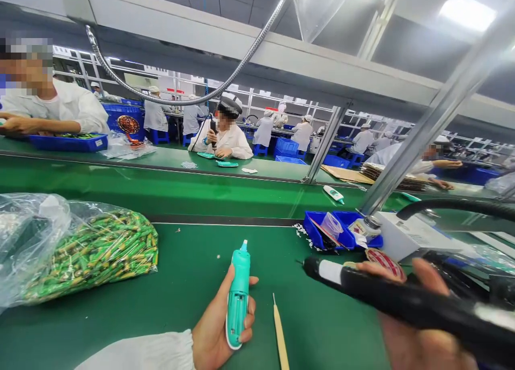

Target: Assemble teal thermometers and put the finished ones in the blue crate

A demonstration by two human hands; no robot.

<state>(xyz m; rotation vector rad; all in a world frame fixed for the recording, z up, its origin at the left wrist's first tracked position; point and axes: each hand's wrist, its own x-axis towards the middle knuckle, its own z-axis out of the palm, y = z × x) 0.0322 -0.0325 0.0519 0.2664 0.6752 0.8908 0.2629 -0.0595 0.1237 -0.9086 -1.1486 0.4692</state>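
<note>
My left hand (217,327) is closed around a teal-and-white handheld device (240,276), shaped like an ear thermometer. Its narrow pale tip points away from me, and an uncovered long compartment faces up. At the right, my right hand (426,327) grips a black electric screwdriver (374,289), partly blurred. The screwdriver's thin bit points left, toward the device but apart from it. Between my hands, a thin tool with a pale yellow handle (280,338) and a metal tip lies on the green bench (330,327).
A clear bag of green-and-yellow parts (108,246) lies left. Blue bins (322,230) stand at the back right beside a white box (418,236). Beyond runs a green conveyor (225,195) carrying a white-and-teal device (333,194). A metal post (414,112) slants at right. Co-workers sit across.
</note>
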